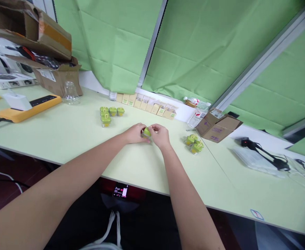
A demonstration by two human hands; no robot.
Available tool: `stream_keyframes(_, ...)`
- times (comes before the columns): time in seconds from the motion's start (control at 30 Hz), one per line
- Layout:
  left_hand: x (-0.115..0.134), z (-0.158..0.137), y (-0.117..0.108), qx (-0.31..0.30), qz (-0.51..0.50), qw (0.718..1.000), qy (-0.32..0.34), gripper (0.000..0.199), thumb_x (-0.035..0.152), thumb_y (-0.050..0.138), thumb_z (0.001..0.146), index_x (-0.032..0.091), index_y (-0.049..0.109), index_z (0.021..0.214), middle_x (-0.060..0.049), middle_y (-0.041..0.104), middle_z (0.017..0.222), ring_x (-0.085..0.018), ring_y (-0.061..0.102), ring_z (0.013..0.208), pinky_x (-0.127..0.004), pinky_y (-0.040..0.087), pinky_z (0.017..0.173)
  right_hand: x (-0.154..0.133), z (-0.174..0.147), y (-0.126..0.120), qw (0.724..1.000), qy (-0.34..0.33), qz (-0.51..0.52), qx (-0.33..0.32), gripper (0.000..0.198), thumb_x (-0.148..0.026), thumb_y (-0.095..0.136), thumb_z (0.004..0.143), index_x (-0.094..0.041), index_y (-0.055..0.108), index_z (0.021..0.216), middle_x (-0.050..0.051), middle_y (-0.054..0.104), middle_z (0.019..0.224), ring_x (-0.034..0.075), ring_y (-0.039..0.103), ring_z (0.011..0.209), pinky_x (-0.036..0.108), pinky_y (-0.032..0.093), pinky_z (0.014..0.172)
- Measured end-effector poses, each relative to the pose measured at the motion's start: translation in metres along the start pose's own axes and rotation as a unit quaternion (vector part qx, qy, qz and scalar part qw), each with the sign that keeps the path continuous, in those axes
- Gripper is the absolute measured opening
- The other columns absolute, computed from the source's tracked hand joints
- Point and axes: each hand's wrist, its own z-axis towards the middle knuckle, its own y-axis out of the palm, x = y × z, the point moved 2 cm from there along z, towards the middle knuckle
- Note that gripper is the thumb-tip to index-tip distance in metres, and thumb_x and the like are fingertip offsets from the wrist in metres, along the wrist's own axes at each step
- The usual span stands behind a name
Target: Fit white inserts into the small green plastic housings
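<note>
Both my hands meet over the middle of the table around one small clear container with a green lid [146, 132]. My left hand [137, 133] is closed round its clear lower part. The fingers of my right hand [159, 134] pinch at the lid's right side, where a yellowish loop seems to show. Part of the container is hidden by my fingers. To the left stand several like containers [105, 119] with green lids and yellow loops. Another small group of these green-lidded containers [197, 147] stands to the right.
Small cardboard boxes [145, 104] line the back edge. At the back right are plastic bottles [195, 118] and an open carton [216, 126]. A yellow power strip [29, 109], a clear jar [71, 93] and stacked cartons [61, 78] stand left. A black headset-like device [267, 156] lies far right.
</note>
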Motion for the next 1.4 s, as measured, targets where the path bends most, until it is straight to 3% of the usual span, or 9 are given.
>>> stream_keyframes(0.1,-0.003,-0.002,-0.001,-0.028,-0.080,0.996,0.007,0.057,0.047,0.081,0.060,0.018,0.064,0.106,-0.005,0.062,0.099,-0.018,0.057,0.082,-0.029,0.046,0.071,0.000,-0.002,0.002,0.999,-0.023,-0.040,-0.029,0.015,-0.031,0.057,0.083,-0.022,0.069,0.079,0.001,0.072,0.083,0.018,0.066,0.081,0.030,0.049,0.077)
stream_keyframes(0.2,-0.006,-0.002,-0.002,-0.051,-0.140,0.989,0.005,0.042,0.042,0.076,0.067,0.018,0.066,0.101,-0.001,0.061,0.085,-0.014,0.054,0.075,-0.027,0.043,0.067,0.002,-0.002,0.003,0.998,-0.009,-0.041,-0.048,0.013,-0.031,0.059,0.082,-0.023,0.068,0.079,0.001,0.072,0.086,0.017,0.067,0.082,0.030,0.049,0.078)
stream_keyframes(0.37,-0.005,-0.001,-0.002,-0.062,-0.195,0.979,-0.001,0.044,0.040,0.079,0.066,0.017,0.068,0.102,0.001,0.059,0.078,-0.012,0.051,0.068,-0.026,0.041,0.063,0.006,-0.002,0.003,0.997,0.025,0.004,-0.079,0.012,-0.033,0.061,0.080,-0.022,0.066,0.080,0.001,0.072,0.089,0.017,0.068,0.082,0.028,0.050,0.075)
stream_keyframes(0.5,-0.005,-0.001,-0.001,-0.045,-0.207,0.977,-0.008,0.041,0.042,0.075,0.070,0.016,0.070,0.101,-0.002,0.064,0.080,-0.013,0.056,0.070,-0.027,0.045,0.067,0.010,-0.001,0.003,0.995,0.036,0.029,-0.092,0.015,-0.036,0.062,0.079,-0.022,0.066,0.080,0.000,0.071,0.087,0.015,0.066,0.076,0.025,0.049,0.069)
stream_keyframes(0.8,-0.017,0.004,0.002,-0.072,-0.239,0.967,-0.041,0.049,0.048,0.070,0.075,0.015,0.071,0.110,-0.006,0.071,0.092,-0.018,0.063,0.081,-0.031,0.050,0.077,0.010,0.000,0.001,0.994,0.040,0.014,-0.101,0.016,-0.037,0.060,0.081,-0.022,0.065,0.081,0.000,0.071,0.086,0.012,0.062,0.067,0.024,0.046,0.061)
stream_keyframes(0.93,-0.016,0.004,0.003,-0.078,-0.229,0.970,-0.038,0.051,0.050,0.068,0.078,0.017,0.070,0.116,-0.007,0.072,0.101,-0.019,0.064,0.087,-0.032,0.050,0.082,0.010,0.000,0.001,0.994,0.038,-0.002,-0.099,0.015,-0.036,0.058,0.083,-0.022,0.063,0.082,0.000,0.070,0.088,0.012,0.062,0.068,0.024,0.046,0.061)
stream_keyframes(1.13,-0.014,0.004,0.004,-0.040,-0.246,0.967,-0.052,0.053,0.049,0.072,0.074,0.015,0.070,0.114,-0.010,0.071,0.107,-0.021,0.066,0.093,-0.034,0.052,0.084,0.014,0.002,0.002,0.996,0.018,-0.027,-0.086,0.014,-0.036,0.057,0.085,-0.023,0.061,0.084,0.000,0.070,0.090,0.013,0.063,0.070,0.025,0.047,0.064)
stream_keyframes(1.4,-0.021,0.006,0.005,-0.025,-0.236,0.970,-0.057,0.049,0.050,0.071,0.076,0.015,0.071,0.111,-0.010,0.072,0.103,-0.020,0.065,0.089,-0.033,0.052,0.082,0.013,0.000,0.002,0.996,0.015,-0.032,-0.086,0.013,-0.035,0.055,0.086,-0.023,0.060,0.084,0.000,0.070,0.091,0.013,0.063,0.072,0.025,0.047,0.066)
